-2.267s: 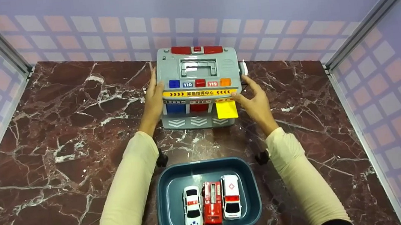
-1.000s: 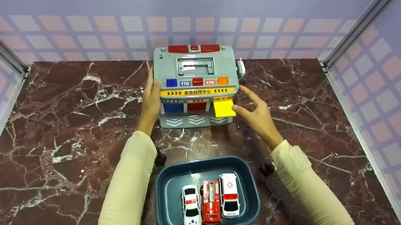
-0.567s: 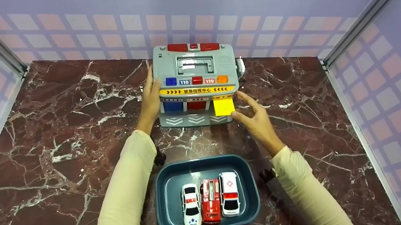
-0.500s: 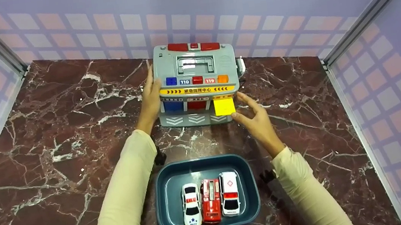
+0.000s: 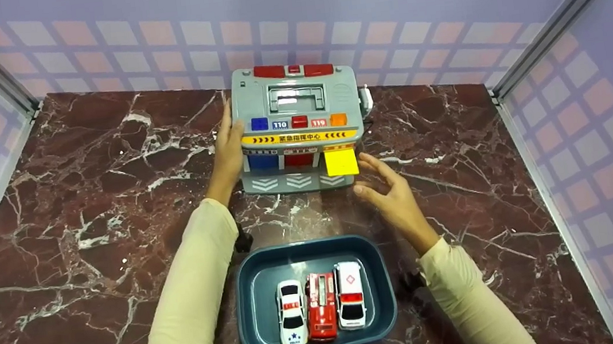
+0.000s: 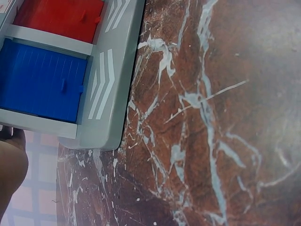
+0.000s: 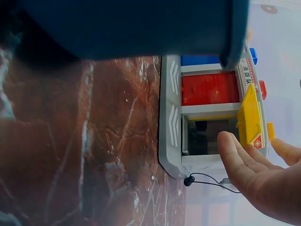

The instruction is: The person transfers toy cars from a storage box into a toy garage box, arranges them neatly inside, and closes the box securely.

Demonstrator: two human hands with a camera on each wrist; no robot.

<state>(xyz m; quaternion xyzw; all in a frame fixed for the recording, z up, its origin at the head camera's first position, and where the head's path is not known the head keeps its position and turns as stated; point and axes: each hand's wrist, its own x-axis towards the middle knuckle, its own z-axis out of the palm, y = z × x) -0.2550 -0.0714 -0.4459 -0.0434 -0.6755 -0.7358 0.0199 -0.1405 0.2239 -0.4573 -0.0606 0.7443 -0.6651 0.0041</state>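
A grey toy rescue station [image 5: 299,103] stands near the back wall, its front facing me. My left hand [image 5: 228,152] rests against its left side, fingers straight along the wall and thumb at the front corner. The blue door [image 6: 42,80] and red door [image 7: 210,88] are down. At the right bay, the yellow door [image 5: 341,162] is swung up and sticks out, leaving a dark opening [image 7: 214,136] below it. My right hand [image 5: 393,194] is just right of this door with fingers loosely spread, holding nothing.
A dark blue tray [image 5: 247,306] stands in front of the station. In it lie a white police car [image 5: 292,315], a red fire truck [image 5: 322,308] and a white ambulance [image 5: 350,297]. A thin black cable [image 7: 207,182] shows beside the station. Walls enclose the marble surface.
My right hand has moved from the station's right side down to the yellow door's edge, then away towards me. The left hand stays against the station; the yellow door remains up.
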